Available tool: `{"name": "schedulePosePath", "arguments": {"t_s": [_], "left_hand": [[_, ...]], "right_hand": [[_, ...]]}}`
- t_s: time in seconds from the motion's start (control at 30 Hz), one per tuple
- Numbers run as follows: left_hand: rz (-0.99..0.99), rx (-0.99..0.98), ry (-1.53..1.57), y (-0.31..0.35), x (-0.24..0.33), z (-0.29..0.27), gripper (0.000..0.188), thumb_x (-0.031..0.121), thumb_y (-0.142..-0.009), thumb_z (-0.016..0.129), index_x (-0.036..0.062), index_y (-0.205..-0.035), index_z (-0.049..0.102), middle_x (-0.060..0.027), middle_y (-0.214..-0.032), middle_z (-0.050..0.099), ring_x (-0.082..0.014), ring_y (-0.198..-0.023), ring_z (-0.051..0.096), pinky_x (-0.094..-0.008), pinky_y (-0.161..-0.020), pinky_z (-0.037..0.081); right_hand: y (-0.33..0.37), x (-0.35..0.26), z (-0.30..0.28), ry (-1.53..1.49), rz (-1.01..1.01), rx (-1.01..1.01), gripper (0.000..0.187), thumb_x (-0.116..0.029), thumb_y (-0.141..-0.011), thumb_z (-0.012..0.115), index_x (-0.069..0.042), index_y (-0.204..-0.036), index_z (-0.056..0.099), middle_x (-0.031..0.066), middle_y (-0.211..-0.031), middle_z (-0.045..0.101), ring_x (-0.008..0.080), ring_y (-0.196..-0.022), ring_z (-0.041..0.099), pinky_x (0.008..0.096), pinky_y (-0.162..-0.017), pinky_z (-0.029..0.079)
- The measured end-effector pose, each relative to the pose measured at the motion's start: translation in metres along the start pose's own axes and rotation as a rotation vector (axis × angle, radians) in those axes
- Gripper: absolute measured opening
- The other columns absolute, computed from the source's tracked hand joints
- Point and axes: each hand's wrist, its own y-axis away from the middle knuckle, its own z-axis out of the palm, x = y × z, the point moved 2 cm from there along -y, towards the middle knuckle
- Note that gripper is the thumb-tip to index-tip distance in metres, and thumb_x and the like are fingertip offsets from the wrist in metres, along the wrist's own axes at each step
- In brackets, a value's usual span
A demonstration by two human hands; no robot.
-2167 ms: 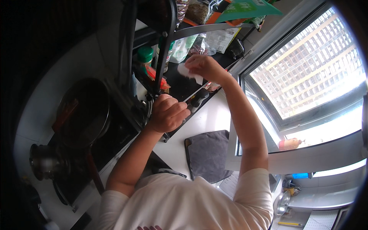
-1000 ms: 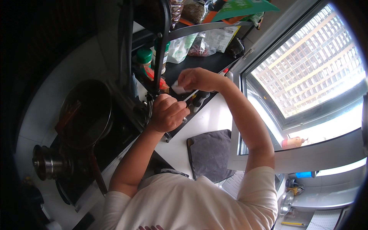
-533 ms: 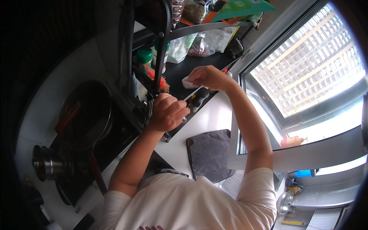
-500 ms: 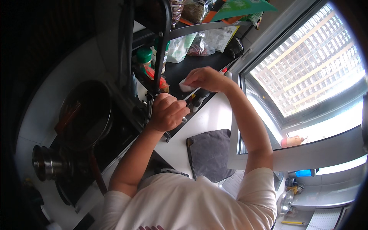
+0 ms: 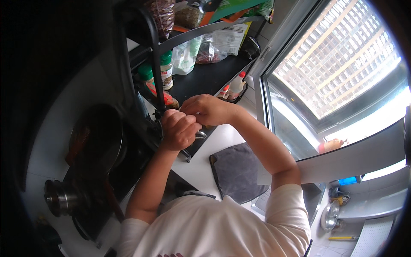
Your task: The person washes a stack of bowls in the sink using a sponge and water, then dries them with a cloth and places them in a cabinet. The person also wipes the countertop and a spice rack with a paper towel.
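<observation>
My left hand is closed in a fist at the front edge of the black rack's shelf, beside its upright post. What it holds, if anything, is hidden. My right hand is bent down with its fingers together, over and touching the left hand's knuckles. Whatever those fingers pinch cannot be seen. Just behind the hands lies a red packet. Green-capped spice jars stand at the shelf's left end. A small metal ring-like part shows below my left fist.
Bags fill the shelf's back. Red-capped bottles stand in the right-hand side holder. An open window sash juts in at right. A dark grey cloth lies on the counter. A pan and a metal pot are left.
My right hand has moved left and down from the shelf to my left hand. The white wad it held on the shelf is out of sight. My left hand stays closed.
</observation>
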Motion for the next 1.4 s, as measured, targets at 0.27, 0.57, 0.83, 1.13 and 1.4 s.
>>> {"name": "schedulePosePath", "arguments": {"t_s": [0.27, 0.57, 0.83, 1.13, 1.4], "left_hand": [[0.01, -0.04, -0.014, -0.006, 0.002, -0.001, 0.01, 0.008, -0.075, 0.063, 0.0168, -0.072, 0.065, 0.0039, -0.085, 0.058, -0.0179, -0.082, 0.054, -0.0355, -0.074, 0.042], [0.027, -0.038, -0.021, 0.0, -0.001, 0.0, 0.009, 0.008, -0.074, 0.064, 0.0154, -0.073, 0.068, 0.0043, -0.087, 0.058, -0.0176, -0.081, 0.054, -0.0358, -0.072, 0.041], [0.04, -0.027, -0.067, -0.001, -0.001, 0.003, 0.015, 0.007, -0.074, 0.063, 0.0203, -0.069, 0.066, 0.0043, -0.082, 0.057, -0.0201, -0.075, 0.052, -0.037, -0.07, 0.04], [0.025, -0.06, -0.067, 0.0, 0.0, 0.004, 0.02, 0.004, -0.073, 0.063, 0.0228, -0.072, 0.069, 0.0057, -0.081, 0.057, -0.0187, -0.077, 0.051, -0.0364, -0.074, 0.039], [0.029, -0.095, -0.101, 0.0, 0.0, 0.001, 0.026, -0.001, -0.073, 0.061, 0.0236, -0.072, 0.069, 0.0066, -0.084, 0.056, -0.0185, -0.083, 0.05, -0.0361, -0.077, 0.039]], "right_hand": [[0.01, 0.004, -0.017, -0.124, -0.051, -0.002, 0.031, 0.0, -0.083, 0.063, -0.002, -0.114, 0.067, 0.0157, -0.117, 0.065, 0.0309, -0.11, 0.062, 0.0377, -0.098, 0.047], [0.018, 0.016, -0.02, 0.008, 0.022, 0.167, 0.018, -0.001, -0.082, 0.069, -0.006, -0.099, 0.074, 0.0111, -0.094, 0.069, 0.026, -0.09, 0.066, 0.0346, -0.081, 0.052], [0.019, 0.009, -0.005, 0.073, 0.042, 0.16, 0.027, -0.024, -0.092, 0.06, 0.001, -0.096, 0.071, 0.0146, -0.094, 0.069, 0.0303, -0.093, 0.064, 0.0396, -0.084, 0.049], [0.122, 0.089, 0.055, -0.016, 0.418, 1.352, 0.02, -0.015, -0.091, 0.064, -0.005, -0.108, 0.068, 0.0097, -0.11, 0.063, 0.0213, -0.101, 0.059, 0.0353, -0.087, 0.046], [0.131, 0.176, 0.157, -0.238, 0.819, 1.3, 0.082, -0.012, -0.072, 0.082, -0.007, -0.139, 0.034, 0.016, -0.124, 0.054, 0.0283, -0.111, 0.056, 0.0391, -0.095, 0.046]]}}
